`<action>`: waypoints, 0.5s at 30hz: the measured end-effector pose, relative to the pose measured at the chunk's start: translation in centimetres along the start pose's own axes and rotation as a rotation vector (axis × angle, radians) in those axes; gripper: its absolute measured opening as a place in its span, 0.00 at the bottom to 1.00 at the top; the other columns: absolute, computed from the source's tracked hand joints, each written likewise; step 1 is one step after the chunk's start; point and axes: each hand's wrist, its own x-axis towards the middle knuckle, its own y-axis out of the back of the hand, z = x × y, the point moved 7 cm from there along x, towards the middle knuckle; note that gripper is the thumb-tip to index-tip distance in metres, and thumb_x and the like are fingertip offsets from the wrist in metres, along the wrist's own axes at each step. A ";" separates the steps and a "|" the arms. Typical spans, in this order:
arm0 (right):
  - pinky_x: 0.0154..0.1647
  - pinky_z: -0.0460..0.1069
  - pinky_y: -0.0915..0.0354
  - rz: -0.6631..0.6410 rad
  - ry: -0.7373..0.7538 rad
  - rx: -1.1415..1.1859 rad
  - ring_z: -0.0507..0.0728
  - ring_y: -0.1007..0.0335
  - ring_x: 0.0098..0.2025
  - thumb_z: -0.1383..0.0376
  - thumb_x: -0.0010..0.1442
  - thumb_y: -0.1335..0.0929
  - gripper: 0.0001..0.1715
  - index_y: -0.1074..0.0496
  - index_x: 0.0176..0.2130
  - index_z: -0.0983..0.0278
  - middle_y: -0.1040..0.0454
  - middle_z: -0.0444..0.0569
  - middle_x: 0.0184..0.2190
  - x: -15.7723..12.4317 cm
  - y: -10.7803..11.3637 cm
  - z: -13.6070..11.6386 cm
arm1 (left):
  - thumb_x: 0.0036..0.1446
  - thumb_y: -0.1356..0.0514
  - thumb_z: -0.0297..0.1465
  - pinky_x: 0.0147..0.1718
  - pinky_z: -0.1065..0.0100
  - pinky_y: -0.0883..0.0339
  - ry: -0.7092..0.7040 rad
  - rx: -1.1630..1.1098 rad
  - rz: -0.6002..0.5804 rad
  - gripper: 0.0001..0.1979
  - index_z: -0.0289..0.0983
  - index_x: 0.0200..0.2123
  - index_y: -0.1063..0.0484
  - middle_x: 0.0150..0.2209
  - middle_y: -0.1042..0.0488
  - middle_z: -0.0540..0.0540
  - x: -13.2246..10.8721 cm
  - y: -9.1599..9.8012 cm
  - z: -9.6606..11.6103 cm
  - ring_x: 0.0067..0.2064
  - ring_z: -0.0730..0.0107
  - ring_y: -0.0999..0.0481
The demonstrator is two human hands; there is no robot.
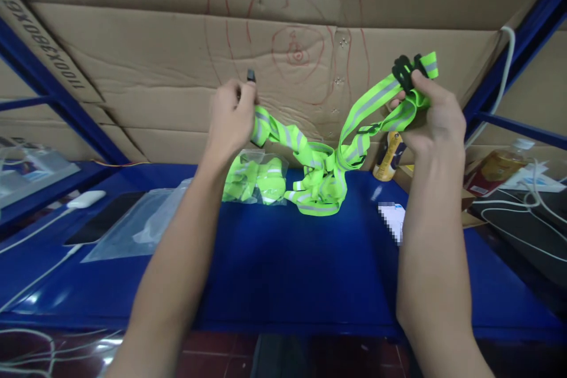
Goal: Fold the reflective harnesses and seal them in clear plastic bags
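A neon-yellow reflective strap harness (pixel 323 174) with grey stripes is stretched between both my hands above the blue table (pixel 283 271). My left hand (pixel 233 118) grips one strap end, and a small black buckle (pixel 251 75) sticks up above its fingers. My right hand (pixel 432 115) is raised higher and holds the other strap end with its black clip (pixel 405 71). The harness's bunched middle rests on the table. Behind my left wrist lies a clear bag holding another folded neon harness (pixel 257 180).
Empty clear plastic bags (pixel 137 224) and a dark phone (pixel 104 218) with a white charger (pixel 86 199) lie at left. A yellow can (pixel 390 156), a bottle (pixel 500 165), white cables (pixel 527 201) and a dark device sit at right. Cardboard lines the back wall.
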 end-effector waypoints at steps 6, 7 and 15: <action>0.34 0.47 0.26 0.090 0.096 0.185 0.47 0.27 0.26 0.69 0.72 0.32 0.21 0.24 0.26 0.66 0.27 0.45 0.23 1.0 5.3 -4.0 | 0.50 0.29 0.64 0.35 0.64 0.40 0.210 -0.399 0.030 0.36 0.40 0.30 0.39 0.29 0.38 0.52 2.1 1.1 -5.8 0.37 0.71 0.32; 0.34 0.46 0.26 0.130 0.112 0.226 0.47 0.26 0.26 0.68 0.75 0.35 0.25 0.23 0.26 0.67 0.25 0.45 0.24 1.1 6.8 -4.7 | 0.43 0.28 0.67 0.37 0.66 0.38 0.256 -0.489 0.064 0.41 0.40 0.31 0.43 0.29 0.40 0.52 2.6 2.0 -7.4 0.41 0.71 0.30; 0.30 0.45 0.23 0.656 0.336 0.555 0.47 0.16 0.33 0.67 0.78 0.35 0.33 0.32 0.20 0.64 0.14 0.45 0.54 -1.7 14.3 -9.6 | 0.41 0.52 0.84 0.38 0.64 0.52 0.343 -0.209 0.172 0.56 0.38 0.35 0.71 0.31 0.73 0.50 2.4 10.4 -18.0 0.45 0.66 0.29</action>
